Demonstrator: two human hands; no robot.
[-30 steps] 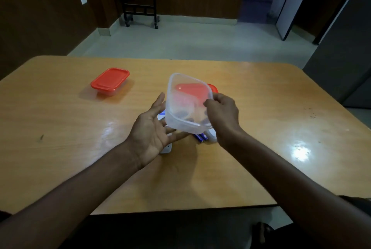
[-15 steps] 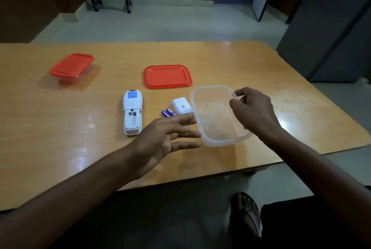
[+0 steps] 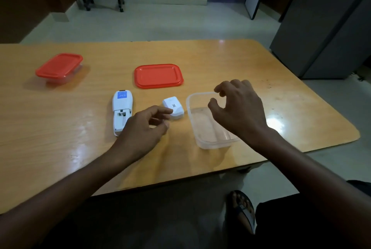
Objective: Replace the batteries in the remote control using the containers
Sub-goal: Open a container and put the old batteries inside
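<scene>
The white remote control [image 3: 121, 113] lies face down on the wooden table [image 3: 60, 128], its battery bay open and apparently empty, at about nine o'clock from the left hand [image 3: 143, 128]. That hand hovers low over the table with its fingers curled toward one another; whether it pinches anything I cannot tell, since the batteries are not visible and may lie hidden beneath it. The white battery cover [image 3: 173, 107] rests just beyond its fingertips, at one o'clock. The right hand [image 3: 236, 110] hangs spread and empty over the clear open container [image 3: 210, 142], touching nothing. The loose red lid [image 3: 158, 76] lies at twelve o'clock, and a second lidded container [image 3: 59, 67] sits well apart at ten o'clock. Batteries are likely small, smooth, stiff and prone to roll, so a pinch across the middle would suit; the remote looks light and rigid, best steadied by its long sides
</scene>
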